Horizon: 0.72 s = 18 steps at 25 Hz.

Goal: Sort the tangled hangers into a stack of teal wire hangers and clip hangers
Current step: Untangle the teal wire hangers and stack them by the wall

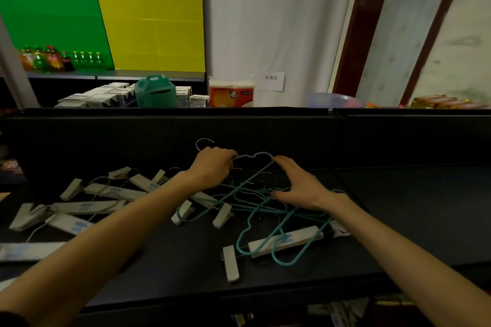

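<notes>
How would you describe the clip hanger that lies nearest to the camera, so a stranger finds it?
On the black table, look below the right hand, at the near end of the teal wire hangers. This clip hanger lies apart from the left pile, with teal wire looped across its white bar.

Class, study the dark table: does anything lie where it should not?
Yes. Near the right forearm, a white clip hanger lies threaded through the loops of the teal wire hangers, still tangled rather than with the clip hangers on the left. The left hand grips a teal wire; the right hand rests open on the tangle.
</notes>
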### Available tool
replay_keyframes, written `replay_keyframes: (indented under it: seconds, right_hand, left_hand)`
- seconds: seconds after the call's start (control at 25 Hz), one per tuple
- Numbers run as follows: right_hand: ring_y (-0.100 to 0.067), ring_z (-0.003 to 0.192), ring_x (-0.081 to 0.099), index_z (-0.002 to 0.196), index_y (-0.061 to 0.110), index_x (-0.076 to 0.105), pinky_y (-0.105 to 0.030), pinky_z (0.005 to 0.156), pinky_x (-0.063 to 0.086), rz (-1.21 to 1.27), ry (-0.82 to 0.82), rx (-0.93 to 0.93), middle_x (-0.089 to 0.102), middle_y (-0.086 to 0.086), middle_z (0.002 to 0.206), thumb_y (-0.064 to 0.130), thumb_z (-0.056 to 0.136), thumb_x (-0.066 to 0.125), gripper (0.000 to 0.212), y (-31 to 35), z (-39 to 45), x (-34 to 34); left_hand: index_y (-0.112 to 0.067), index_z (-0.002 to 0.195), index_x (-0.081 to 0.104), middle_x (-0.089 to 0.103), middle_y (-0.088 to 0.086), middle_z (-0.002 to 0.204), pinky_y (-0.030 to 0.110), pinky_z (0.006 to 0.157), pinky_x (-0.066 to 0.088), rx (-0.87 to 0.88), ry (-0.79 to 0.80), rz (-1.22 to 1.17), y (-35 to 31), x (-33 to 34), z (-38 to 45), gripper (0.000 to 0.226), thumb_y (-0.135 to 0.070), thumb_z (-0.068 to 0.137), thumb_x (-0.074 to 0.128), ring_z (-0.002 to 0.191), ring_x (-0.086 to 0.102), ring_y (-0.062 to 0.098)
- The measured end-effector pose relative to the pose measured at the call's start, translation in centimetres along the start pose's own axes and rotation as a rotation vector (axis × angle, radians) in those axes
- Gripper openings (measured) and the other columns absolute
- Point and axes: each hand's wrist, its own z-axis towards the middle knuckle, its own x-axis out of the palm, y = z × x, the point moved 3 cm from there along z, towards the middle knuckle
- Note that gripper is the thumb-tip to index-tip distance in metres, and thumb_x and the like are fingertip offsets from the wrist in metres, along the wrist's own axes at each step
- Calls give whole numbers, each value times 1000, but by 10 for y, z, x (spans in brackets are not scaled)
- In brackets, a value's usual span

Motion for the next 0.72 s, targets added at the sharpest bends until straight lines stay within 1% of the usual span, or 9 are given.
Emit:
replay_keyframes:
  seconds: [0.12, 0.16, 0.28, 0.36, 0.48, 0.52, 0.64, 0.72]
  right_hand:
    - [-18, 136, 44, 154, 32, 31, -35, 108, 43, -16, 224, 129, 38, 2, 157, 46, 83, 69, 82, -16, -5, 0]
    - [-18, 135, 44, 153, 31, 34, -34, 108, 42, -13, 291, 145, 41, 0, 155, 42, 83, 68, 78, -18, -8, 0]
    - [-20, 141, 35, 155, 27, 33, -31, 110, 36, -16, 392, 129, 34, -2, 157, 28, 84, 69, 80, -17, -15, -2]
    - [-21, 143, 32, 156, 25, 28, -32, 113, 34, -71, 433, 114, 31, -2, 158, 26, 81, 72, 87, -15, -19, -4]
    - [-20, 138, 38, 156, 27, 29, -34, 112, 39, -200, 394, 69, 35, 1, 152, 37, 77, 76, 93, -14, -21, -6]
    - [-19, 136, 40, 155, 27, 30, -34, 110, 41, -201, 373, 57, 37, 1, 148, 39, 76, 77, 92, -15, -21, -7]
    - [-19, 131, 43, 152, 27, 36, -32, 107, 43, -104, 316, 43, 39, 2, 141, 41, 76, 78, 88, -15, -20, -13]
    - [-20, 130, 44, 151, 26, 38, -32, 106, 42, -33, 269, 48, 40, 1, 140, 40, 77, 79, 86, -13, -17, -15]
  left_hand:
    - [-19, 130, 62, 73, -3, 108, 44, 82, 55, -33, -13, -18, 8, -2, 3, 34, -14, 100, 46, 92, 67, 20]
    - [-19, 130, 62, 73, -3, 108, 44, 83, 55, -35, -7, -28, 8, 0, 3, 34, -13, 101, 46, 92, 67, 19]
    - [-17, 133, 60, 73, -4, 111, 44, 86, 55, -17, 25, -42, 3, 9, 3, 36, -13, 101, 44, 96, 67, 19]
    - [-18, 131, 62, 73, -3, 111, 44, 87, 55, -2, 39, -25, 0, 13, 4, 34, -14, 102, 44, 97, 67, 20]
    - [-17, 132, 62, 73, -2, 113, 45, 88, 55, 18, 39, -24, -4, 15, 7, 35, -15, 103, 44, 97, 67, 20]
    - [-17, 135, 60, 73, -2, 114, 44, 88, 55, 24, 39, -30, -4, 16, 7, 36, -15, 103, 44, 98, 67, 21]
    - [-18, 140, 57, 72, -2, 118, 43, 90, 55, 32, 16, -71, -3, 13, 5, 39, -15, 104, 43, 102, 67, 20]
    - [-17, 137, 59, 73, -3, 117, 43, 90, 54, 13, -50, -124, 2, 9, 4, 37, -14, 104, 43, 102, 68, 20]
